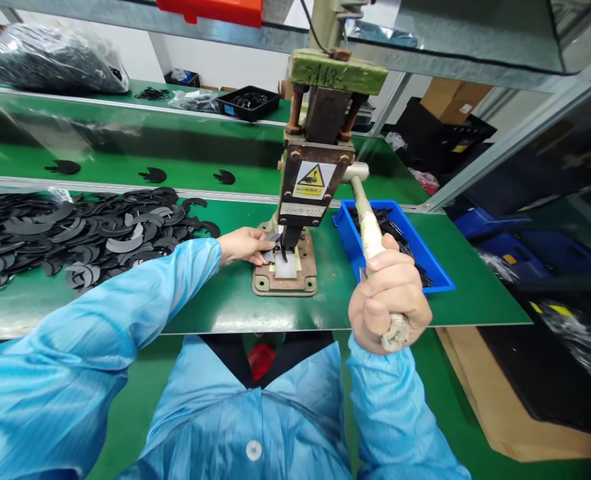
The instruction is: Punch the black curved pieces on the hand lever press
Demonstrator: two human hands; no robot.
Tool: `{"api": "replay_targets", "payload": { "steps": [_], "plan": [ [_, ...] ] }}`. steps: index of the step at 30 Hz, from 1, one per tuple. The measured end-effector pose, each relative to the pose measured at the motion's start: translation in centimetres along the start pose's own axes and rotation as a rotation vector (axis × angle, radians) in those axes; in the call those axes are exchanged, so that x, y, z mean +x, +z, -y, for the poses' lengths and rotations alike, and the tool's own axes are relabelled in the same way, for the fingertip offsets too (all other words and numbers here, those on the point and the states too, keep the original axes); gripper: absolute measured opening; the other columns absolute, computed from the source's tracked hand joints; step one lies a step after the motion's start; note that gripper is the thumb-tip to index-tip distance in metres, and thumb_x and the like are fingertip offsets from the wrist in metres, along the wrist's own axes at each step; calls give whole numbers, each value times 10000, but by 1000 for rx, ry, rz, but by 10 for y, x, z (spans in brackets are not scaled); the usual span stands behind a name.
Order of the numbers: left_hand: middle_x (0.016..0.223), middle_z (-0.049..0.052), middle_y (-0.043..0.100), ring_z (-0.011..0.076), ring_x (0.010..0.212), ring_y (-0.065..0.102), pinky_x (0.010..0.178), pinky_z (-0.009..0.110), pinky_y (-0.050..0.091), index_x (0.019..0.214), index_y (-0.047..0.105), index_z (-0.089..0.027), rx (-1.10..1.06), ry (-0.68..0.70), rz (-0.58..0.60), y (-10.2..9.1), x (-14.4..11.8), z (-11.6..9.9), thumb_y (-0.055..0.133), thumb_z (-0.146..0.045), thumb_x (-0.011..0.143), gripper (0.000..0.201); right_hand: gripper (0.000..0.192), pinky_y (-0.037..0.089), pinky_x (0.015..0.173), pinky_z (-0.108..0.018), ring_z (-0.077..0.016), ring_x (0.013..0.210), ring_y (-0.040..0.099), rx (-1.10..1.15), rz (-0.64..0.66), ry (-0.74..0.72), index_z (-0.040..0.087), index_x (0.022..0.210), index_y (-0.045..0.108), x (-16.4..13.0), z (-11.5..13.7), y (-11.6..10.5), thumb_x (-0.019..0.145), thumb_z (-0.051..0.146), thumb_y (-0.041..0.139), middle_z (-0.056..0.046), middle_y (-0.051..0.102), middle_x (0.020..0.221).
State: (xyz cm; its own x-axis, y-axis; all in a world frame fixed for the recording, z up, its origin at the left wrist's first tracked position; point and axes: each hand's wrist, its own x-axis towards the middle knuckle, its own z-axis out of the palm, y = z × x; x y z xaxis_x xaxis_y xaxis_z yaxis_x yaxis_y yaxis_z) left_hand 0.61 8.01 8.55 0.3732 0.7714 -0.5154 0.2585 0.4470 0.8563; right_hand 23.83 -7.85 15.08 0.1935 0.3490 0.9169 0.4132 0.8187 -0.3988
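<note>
The green bench (215,307) carries a hand press (315,173) bolted upright near its middle, its base plate (285,283) flat on the surface. To the left of the press spreads a wide heap of black crescent-shaped parts (75,233); to the right, just beside the base, sits a blue tray (442,280) with more black pieces inside.

The press lever (370,230) runs from the press head down and toward the person, its long axis slanting to the right. The right hand (388,300) is closed in a full fist around the lever's wrapped lower end.

The left hand (245,245) reaches in from the heap side and lies against the base plate, its fingers pinching a small black part (271,248) directly beneath the press ram. The part is flat on the die, touching the fingertips, with the ram just above it. The left hand is therefore the nearer one to the part; the right is well apart from it, on the lever alone.
</note>
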Motion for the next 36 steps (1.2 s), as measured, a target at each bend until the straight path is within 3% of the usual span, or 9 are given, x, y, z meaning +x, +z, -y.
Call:
{"api": "replay_targets", "payload": {
  "steps": [5, 8, 11, 14, 17, 21, 24, 29, 36],
  "plan": [
    [653, 54, 739, 170, 586, 759, 557, 209, 614, 793, 617, -159, -101, -37, -6, 5, -3, 2, 927, -299, 808, 340, 402, 550, 1107, -630, -182, 825, 641, 19, -30, -23, 238, 631, 497, 4, 2, 4, 935, 402, 705, 27, 522, 626],
    [636, 43, 727, 153, 551, 742, 533, 194, 602, 787, 593, -165, -122, 3, -38, 10, -7, 8, 886, -290, 854, 325, 266, 567, 1090, -577, -187, 848, 665, 55, -51, -65, 257, 788, 621, 39, 6, 9, 909, 451, 758, 19, 562, 706],
    [653, 37, 732, 133, 541, 727, 529, 186, 599, 824, 590, -168, -173, 92, -59, 11, -17, 15, 855, -326, 887, 315, 411, 558, 1108, -500, -220, 1113, 699, 149, 4, -81, 221, 1220, 667, 91, 6, 12, 903, 459, 775, -71, 671, 1100],
    [677, 35, 741, 139, 559, 731, 548, 213, 617, 842, 573, -175, -210, 187, -65, 10, -38, 23, 877, -405, 854, 381, 519, 521, 1149, -446, -217, 1332, 623, 131, 22, 44, 230, 1436, 546, 112, -5, 8, 958, 350, 709, -111, 578, 1442],
    [688, 35, 748, 155, 581, 739, 542, 227, 617, 832, 555, -183, -202, 294, -51, 8, -71, 26, 882, -498, 821, 454, 459, 515, 1162, -380, -142, 1217, 660, -1, -1, 228, 300, 1366, 580, 72, -21, 7, 938, 231, 730, -62, 632, 1351],
    [700, 37, 754, 171, 586, 739, 525, 245, 611, 853, 573, -184, -181, 368, 20, 16, -114, 24, 854, -573, 818, 481, 342, 653, 853, -342, -170, 932, 759, 91, 407, 557, 243, 1208, 691, -26, -24, 25, 885, 296, 788, -53, 777, 1025],
    [702, 18, 737, 152, 558, 713, 531, 253, 615, 842, 581, -182, -155, 392, 58, 26, -134, 21, 841, -557, 835, 457, 275, 652, 768, -314, -167, 866, 761, 136, 471, 660, 232, 1094, 705, -76, -14, 46, 889, 401, 778, -48, 784, 998],
    [629, -31, 657, 127, 498, 663, 492, 233, 583, 813, 561, -189, -140, 384, 79, 38, -146, 23, 837, -527, 847, 438, 219, 585, 686, -265, -129, 736, 686, 96, 343, 693, 214, 946, 654, -99, 2, 65, 961, 430, 682, -16, 715, 841],
    [611, 25, 696, 152, 507, 671, 453, 217, 528, 781, 607, -196, -190, 267, 198, 33, -145, 19, 881, -552, 786, 449, 150, 590, 773, -302, -151, 811, 699, 16, 399, 592, 212, 988, 645, -100, 14, 56, 997, 357, 612, -33, 726, 896]
  ]
}}
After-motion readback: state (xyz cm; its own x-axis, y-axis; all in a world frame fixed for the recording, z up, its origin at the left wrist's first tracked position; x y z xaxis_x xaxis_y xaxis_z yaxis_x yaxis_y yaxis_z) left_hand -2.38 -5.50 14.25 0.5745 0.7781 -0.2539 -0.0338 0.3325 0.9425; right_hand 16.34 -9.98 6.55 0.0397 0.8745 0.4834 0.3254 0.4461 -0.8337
